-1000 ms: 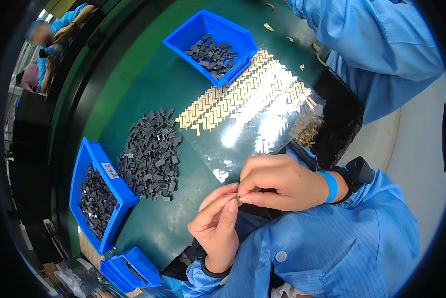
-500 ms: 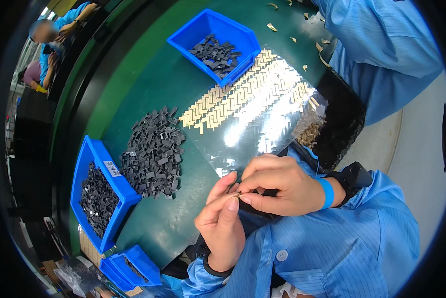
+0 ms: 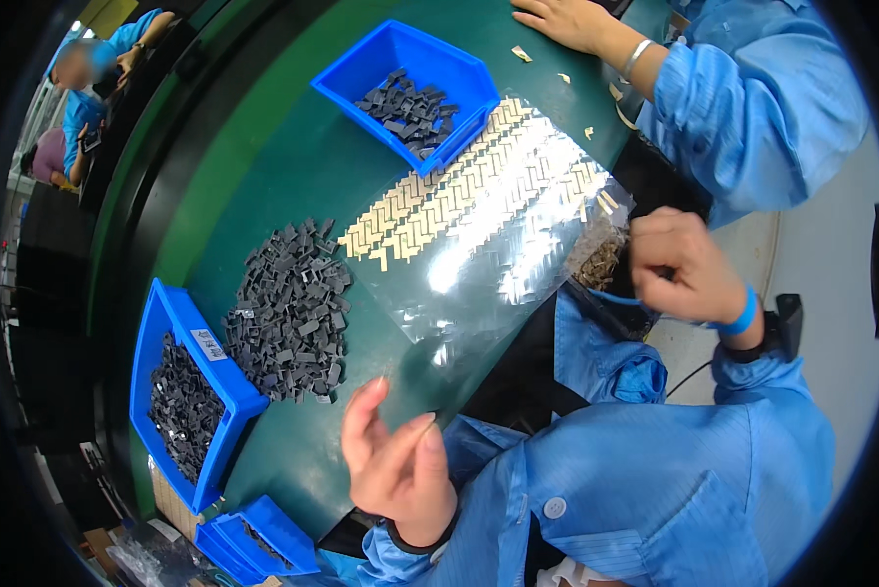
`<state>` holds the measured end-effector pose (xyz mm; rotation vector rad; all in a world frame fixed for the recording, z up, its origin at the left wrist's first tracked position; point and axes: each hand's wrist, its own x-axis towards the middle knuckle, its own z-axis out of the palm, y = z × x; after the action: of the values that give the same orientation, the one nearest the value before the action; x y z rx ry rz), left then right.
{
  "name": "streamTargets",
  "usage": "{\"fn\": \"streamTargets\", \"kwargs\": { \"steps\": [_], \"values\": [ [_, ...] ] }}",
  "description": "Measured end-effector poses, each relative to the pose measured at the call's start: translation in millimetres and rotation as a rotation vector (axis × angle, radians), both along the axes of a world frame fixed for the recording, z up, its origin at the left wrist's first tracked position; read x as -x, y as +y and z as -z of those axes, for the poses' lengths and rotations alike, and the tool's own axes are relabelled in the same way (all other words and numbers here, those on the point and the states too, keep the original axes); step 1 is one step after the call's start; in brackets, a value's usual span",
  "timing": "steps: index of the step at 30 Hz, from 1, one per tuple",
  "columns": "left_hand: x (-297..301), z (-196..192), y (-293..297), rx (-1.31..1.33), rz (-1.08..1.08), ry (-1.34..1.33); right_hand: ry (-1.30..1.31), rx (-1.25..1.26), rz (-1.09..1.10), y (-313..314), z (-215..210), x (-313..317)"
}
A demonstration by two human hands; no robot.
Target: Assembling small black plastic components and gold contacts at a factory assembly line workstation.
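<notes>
My left hand [image 3: 400, 474] is raised over the table's near edge. Its thumb and forefinger pinch a small thin piece [image 3: 432, 427], too small to name. At the right, my right hand [image 3: 684, 269] hovers beside a clear plastic bag [image 3: 596, 252] of small tan scraps; its fingers are curled, and whatever they hold, if anything, is hidden. On the green table lies a shiny clear sheet [image 3: 439, 318] with rows of cream L-shaped stickers [image 3: 430, 210]. Left of it spreads a pile of small dark grey plastic parts [image 3: 293, 308].
A blue bin [image 3: 474, 83] of grey parts overlaps the sheet's far edge. Another blue bin [image 3: 254, 399] stands left, and a smaller one [image 3: 288, 538] at the near left. A co-worker's hand [image 3: 567, 22] rests far right near cream scraps [image 3: 522, 54]. Another person [image 3: 92, 93] sits far left.
My hands have parted: the right has swung right to the bag of scraps, the left has drawn slightly left and down. The co-worker's hand has come into view at the far right.
</notes>
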<state>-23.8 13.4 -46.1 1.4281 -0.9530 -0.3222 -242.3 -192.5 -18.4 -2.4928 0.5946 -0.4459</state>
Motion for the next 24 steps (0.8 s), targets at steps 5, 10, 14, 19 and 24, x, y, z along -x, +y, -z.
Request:
{"fn": "streamTargets", "kwargs": {
  "steps": [5,10,14,19,24],
  "values": [
    [-6.5,5.7,9.8,-0.016,-0.118,-0.986,0.158,0.243,0.115,5.9,1.4,-2.6],
    [-1.8,6.2,13.6,0.031,-0.113,-1.222,-0.346,-0.574,-0.210,40.2,5.0,-63.7],
    [-3.3,5.4,16.2,0.066,-0.144,-1.291,-0.277,-0.848,-0.396,47.8,12.4,-95.1],
    [-5.6,7.2,22.6,-0.023,-0.133,-1.352,-0.221,-0.941,-0.497,47.4,14.6,-105.2],
    [-8.6,4.9,23.4,-0.136,-0.028,-1.327,-0.160,-0.866,-0.505,49.0,17.0,-106.4]
  ]
}}
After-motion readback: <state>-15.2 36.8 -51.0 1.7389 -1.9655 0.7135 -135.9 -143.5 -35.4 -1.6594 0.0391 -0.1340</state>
